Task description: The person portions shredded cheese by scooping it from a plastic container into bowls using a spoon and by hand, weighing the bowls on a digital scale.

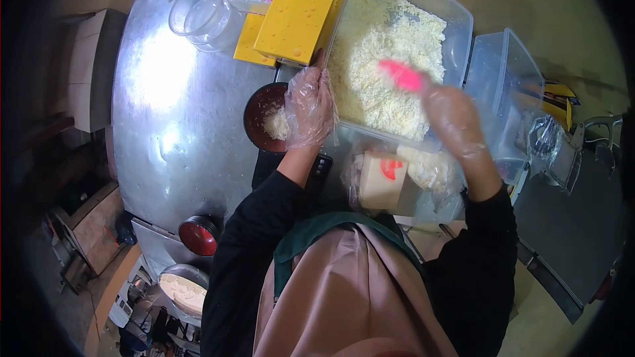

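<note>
A large clear plastic bin (463, 33) holds a heap of pale grated cheese (370, 59). Over the heap, my gloved right hand (455, 119) is closed round a bright pink tool (403, 76), which looks like a spatula and is smeared by motion. My left hand (309, 107), in a clear plastic glove, lies with its fingers stretched along the bin's near left wall. The fingertips are partly hidden beside a yellow box (291, 23). Just left of that hand, a dark brown bowl (254, 116) with some of the grated cheese sits on a black scale (268, 170).
Clear round tubs (198, 20) stand on the metal table (178, 132) at the upper left. Nearer me are a wrapped block (380, 182) with a red logo and stacked red-lined bowls (198, 236). Another clear bin (506, 86) stands right of the cheese.
</note>
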`<action>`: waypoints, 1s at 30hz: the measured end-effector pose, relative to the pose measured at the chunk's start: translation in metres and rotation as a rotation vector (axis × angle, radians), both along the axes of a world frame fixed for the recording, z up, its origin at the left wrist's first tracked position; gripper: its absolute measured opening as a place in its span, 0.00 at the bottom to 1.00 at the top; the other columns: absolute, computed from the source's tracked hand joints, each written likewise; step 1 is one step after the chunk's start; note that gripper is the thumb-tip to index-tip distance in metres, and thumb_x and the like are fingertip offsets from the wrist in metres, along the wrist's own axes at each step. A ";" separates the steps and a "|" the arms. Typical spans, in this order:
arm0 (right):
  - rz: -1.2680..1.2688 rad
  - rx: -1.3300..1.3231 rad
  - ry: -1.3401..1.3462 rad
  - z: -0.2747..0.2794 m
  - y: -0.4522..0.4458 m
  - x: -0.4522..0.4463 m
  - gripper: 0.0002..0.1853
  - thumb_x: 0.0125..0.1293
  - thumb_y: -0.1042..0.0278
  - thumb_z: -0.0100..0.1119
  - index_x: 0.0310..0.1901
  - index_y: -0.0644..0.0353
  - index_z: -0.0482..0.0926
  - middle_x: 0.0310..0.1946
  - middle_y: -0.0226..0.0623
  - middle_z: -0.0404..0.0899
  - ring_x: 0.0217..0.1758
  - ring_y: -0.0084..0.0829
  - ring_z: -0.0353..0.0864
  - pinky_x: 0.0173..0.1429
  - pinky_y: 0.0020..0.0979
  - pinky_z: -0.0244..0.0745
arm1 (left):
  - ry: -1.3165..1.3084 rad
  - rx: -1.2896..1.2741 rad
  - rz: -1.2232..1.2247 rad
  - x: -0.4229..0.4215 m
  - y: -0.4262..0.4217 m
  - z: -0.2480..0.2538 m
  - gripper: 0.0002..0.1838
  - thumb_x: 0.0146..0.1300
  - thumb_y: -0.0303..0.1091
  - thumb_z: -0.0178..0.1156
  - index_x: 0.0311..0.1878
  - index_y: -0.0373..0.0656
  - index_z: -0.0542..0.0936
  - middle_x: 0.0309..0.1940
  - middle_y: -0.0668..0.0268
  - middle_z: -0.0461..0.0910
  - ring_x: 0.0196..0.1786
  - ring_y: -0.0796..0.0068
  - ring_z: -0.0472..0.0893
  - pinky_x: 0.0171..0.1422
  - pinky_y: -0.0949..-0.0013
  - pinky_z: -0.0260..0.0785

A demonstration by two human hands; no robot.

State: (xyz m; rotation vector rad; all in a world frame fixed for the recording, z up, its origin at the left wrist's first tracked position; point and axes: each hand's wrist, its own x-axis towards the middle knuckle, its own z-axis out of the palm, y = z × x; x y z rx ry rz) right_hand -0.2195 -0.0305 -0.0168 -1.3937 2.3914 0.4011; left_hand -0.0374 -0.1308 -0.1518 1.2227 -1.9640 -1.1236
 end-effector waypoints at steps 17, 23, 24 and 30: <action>0.591 0.016 -0.023 -0.053 0.036 -0.040 0.15 0.66 0.59 0.48 0.43 0.62 0.76 0.24 0.46 0.79 0.29 0.44 0.81 0.32 0.45 0.73 | -0.024 0.017 0.024 -0.002 0.002 0.000 0.18 0.67 0.33 0.50 0.58 0.42 0.75 0.38 0.49 0.76 0.43 0.48 0.75 0.48 0.53 0.66; 0.576 -0.108 0.133 -0.109 0.014 -0.114 0.10 0.63 0.61 0.51 0.34 0.59 0.76 0.23 0.43 0.79 0.29 0.43 0.81 0.31 0.44 0.74 | -0.014 0.015 0.055 0.000 0.003 -0.008 0.17 0.67 0.33 0.50 0.57 0.44 0.76 0.35 0.47 0.75 0.41 0.47 0.74 0.45 0.54 0.66; 0.569 -0.108 0.132 -0.109 0.015 -0.126 0.10 0.63 0.61 0.51 0.34 0.59 0.76 0.23 0.43 0.79 0.29 0.43 0.81 0.31 0.44 0.74 | 0.009 0.022 0.048 -0.001 0.003 -0.003 0.16 0.67 0.33 0.50 0.56 0.44 0.76 0.34 0.47 0.75 0.40 0.47 0.74 0.44 0.55 0.66; 0.772 -0.154 0.033 -0.049 0.045 -0.071 0.07 0.61 0.64 0.53 0.32 0.56 0.76 0.19 0.37 0.77 0.25 0.40 0.78 0.29 0.42 0.71 | -0.024 -0.008 0.073 -0.003 0.005 0.004 0.15 0.67 0.33 0.50 0.55 0.44 0.77 0.31 0.48 0.75 0.35 0.48 0.75 0.40 0.58 0.66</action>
